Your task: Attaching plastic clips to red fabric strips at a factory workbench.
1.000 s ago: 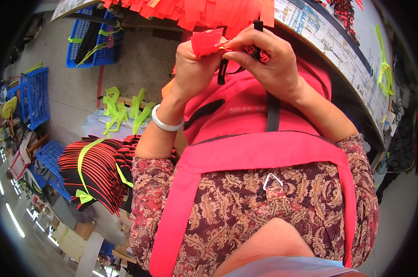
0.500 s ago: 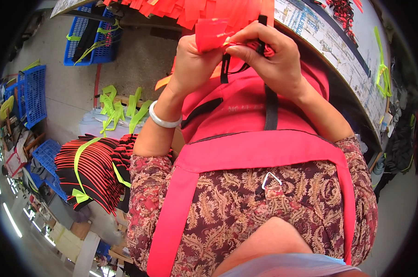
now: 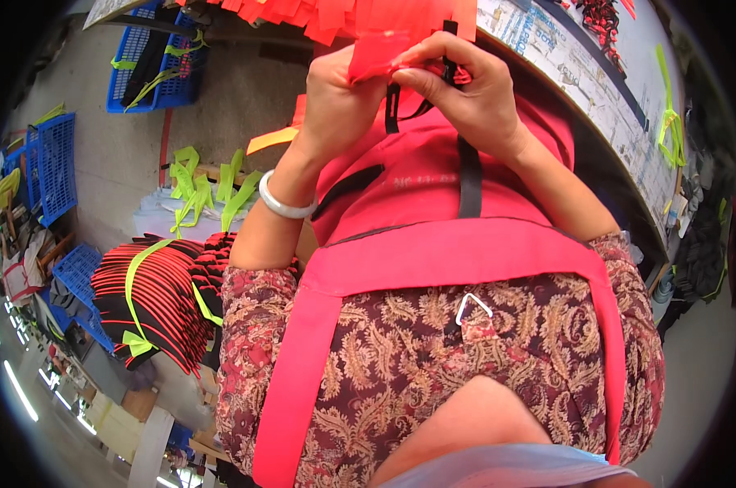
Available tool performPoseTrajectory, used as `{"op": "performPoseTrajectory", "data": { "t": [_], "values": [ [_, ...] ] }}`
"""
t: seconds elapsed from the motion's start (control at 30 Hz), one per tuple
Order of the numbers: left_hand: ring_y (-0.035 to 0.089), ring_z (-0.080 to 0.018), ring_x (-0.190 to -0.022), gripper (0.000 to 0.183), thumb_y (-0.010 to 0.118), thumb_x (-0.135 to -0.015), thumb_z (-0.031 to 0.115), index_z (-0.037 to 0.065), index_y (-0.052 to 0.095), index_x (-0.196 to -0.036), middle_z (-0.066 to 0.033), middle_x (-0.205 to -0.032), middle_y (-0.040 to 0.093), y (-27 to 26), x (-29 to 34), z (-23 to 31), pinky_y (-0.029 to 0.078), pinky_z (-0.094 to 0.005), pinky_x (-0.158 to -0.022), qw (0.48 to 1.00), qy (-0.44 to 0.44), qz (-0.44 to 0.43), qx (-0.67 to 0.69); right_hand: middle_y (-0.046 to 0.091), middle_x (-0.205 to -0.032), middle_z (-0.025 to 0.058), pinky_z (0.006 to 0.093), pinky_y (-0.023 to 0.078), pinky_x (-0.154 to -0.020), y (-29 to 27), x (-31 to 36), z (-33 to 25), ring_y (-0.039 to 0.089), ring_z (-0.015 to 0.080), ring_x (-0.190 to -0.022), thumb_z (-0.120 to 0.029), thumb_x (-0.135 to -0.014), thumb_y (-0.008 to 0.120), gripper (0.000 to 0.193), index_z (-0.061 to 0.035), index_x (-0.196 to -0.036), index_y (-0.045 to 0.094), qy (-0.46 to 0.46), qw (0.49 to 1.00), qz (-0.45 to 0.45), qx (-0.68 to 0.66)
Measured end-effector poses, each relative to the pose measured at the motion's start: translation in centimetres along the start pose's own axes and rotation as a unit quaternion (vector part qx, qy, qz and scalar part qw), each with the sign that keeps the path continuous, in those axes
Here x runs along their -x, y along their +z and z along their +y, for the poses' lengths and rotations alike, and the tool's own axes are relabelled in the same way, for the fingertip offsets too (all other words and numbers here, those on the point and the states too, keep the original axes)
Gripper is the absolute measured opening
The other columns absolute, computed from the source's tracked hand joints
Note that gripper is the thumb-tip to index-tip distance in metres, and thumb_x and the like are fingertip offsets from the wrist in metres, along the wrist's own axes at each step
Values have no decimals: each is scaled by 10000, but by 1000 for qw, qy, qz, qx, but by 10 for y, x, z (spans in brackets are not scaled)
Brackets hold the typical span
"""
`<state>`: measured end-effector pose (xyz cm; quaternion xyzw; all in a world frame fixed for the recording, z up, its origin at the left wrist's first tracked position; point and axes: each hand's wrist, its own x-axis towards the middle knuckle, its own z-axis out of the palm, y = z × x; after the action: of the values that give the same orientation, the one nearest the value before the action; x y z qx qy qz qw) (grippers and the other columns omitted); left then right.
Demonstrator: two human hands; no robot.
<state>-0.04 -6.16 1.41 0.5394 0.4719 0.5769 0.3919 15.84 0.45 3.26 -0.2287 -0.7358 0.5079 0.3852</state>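
My left hand [image 3: 341, 106], with a pale bangle [image 3: 285, 201] on its wrist, is closed on a folded piece of bright red fabric [image 3: 377, 55] that stands up from the fingers. My right hand [image 3: 475, 96] meets it at the fabric's lower edge, thumb and forefinger pinched together. A bit of red material [image 3: 463, 75] shows within that hand's curled fingers, and a black strap [image 3: 393, 108] hangs below the fingertips. Exactly what the pinch holds is hidden. Both hands are above the red apron [image 3: 433, 256]. An orange strip [image 3: 272, 140] sticks out beside my left wrist.
Many red fabric strips [image 3: 303, 18] hang over the edge of a worktable [image 3: 579, 89]. Bundled black-and-red pieces [image 3: 160, 297] tied with yellow-green strips are at the left. Blue crates [image 3: 55, 167] stand on the floor farther left. Loose yellow-green strips [image 3: 191, 187] lie near the bundle.
Both hands have moved slightly up and left in the picture with the red fabric, as the whole view shifted. The grip looks much the same; the orange strip sticks out farther.
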Motion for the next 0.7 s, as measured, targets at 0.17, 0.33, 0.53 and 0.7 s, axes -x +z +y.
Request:
{"op": "performPoseTrajectory", "data": {
  "t": [0.17, 0.33, 0.53, 0.7],
  "values": [
    [514, -32, -679, 126, 568, -823, -64, -15, 660, -893, 22, -744, 606, -3, -1, -3, 427, -197, -570, 994, -41, -19, 98, 665, -801, 56, 225, 478, -672, -6, -3, -15, 604, 79, -746, -92, -810, 709, 152, 8, -904, 642, 31, 999, -10, -15],
    [500, -25, -664, 156, 575, -832, -54, 0, 671, -942, 31, -746, 607, 4, -2, -3, 407, -196, -550, 1000, -6, 11, 28, 669, -807, 47, 231, 476, -687, -3, 3, -1, 602, 76, -757, -103, -813, 710, 152, 5, -896, 641, 33, 999, -8, 0],
    [562, -55, -715, 131, 610, -832, -35, -16, 664, -950, 1, -809, 644, -13, -19, 23, 459, -204, -618, 994, -73, -72, 29, 665, -803, 46, 230, 475, -688, -15, -3, -2, 598, 77, -756, -137, -817, 712, 180, 6, -902, 645, 45, 998, -32, 0],
    [596, -86, -727, 49, 655, -814, -15, -18, 650, -862, -27, -792, 650, -17, -21, 14, 490, -229, -672, 997, 44, -56, -30, 647, -788, 66, 274, 481, -696, -15, -7, -3, 600, 109, -746, -124, -817, 701, 153, -25, -922, 651, 69, 990, -106, 58]
  ]
}}
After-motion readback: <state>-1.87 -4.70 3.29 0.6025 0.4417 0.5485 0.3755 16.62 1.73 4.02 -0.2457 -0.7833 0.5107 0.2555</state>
